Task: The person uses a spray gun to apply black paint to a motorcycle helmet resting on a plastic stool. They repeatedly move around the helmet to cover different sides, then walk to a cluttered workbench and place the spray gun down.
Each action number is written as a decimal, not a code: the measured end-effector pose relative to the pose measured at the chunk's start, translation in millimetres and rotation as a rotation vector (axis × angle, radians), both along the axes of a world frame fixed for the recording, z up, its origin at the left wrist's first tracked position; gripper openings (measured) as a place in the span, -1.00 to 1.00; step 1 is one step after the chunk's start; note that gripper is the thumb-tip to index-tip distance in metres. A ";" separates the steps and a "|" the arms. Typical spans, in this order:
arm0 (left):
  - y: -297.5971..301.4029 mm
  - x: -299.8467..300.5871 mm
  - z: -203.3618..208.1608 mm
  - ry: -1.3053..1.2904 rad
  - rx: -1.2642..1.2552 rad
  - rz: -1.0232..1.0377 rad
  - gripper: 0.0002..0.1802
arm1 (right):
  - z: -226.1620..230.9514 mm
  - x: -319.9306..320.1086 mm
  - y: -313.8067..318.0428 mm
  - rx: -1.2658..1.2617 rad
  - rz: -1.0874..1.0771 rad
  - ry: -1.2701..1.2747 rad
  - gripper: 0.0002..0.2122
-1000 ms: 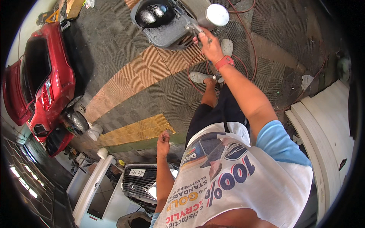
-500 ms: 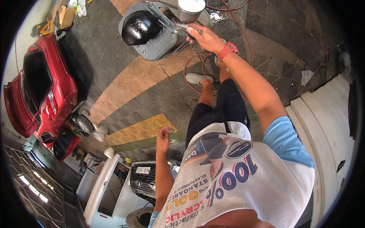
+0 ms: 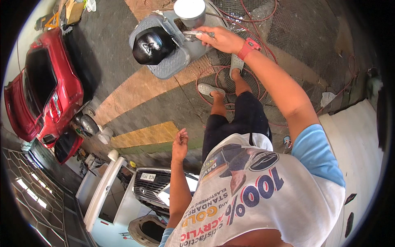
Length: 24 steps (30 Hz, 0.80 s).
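Head view: right hand (image 3: 220, 39) grips a spray gun (image 3: 191, 16) just beside the black part (image 3: 153, 45) on the grey panel (image 3: 173, 61), seemingly mid-spraying; left hand (image 3: 180, 145) hangs empty, loosely open, well away.

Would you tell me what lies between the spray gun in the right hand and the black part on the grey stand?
Nothing: the head view shows only bare grey stand between spray gun and black part.

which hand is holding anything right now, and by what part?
Right hand grips a spray gun by its handle, below the round cup, over a black glossy part on a grey stand. Left hand is open, holding nothing.
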<state>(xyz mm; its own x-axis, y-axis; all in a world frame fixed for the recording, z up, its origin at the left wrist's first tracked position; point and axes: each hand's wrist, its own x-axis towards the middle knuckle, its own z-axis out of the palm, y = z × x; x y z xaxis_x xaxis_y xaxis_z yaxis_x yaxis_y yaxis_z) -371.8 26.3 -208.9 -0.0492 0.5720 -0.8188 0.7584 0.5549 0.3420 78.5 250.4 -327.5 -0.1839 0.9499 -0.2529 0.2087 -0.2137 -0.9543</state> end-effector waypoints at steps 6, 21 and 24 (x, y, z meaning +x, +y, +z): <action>7.7 31.2 10.7 0.027 0.017 0.007 -0.58 | -8.3 11.9 63.6 0.239 -0.046 -0.058 -0.56; 6.5 54.6 17.4 0.065 0.036 0.014 -0.60 | 37.7 29.6 33.5 0.140 0.272 -0.055 -0.59; 9.8 58.0 21.4 0.044 0.068 0.055 -0.61 | 41.2 27.1 39.1 0.109 0.330 -0.025 -0.58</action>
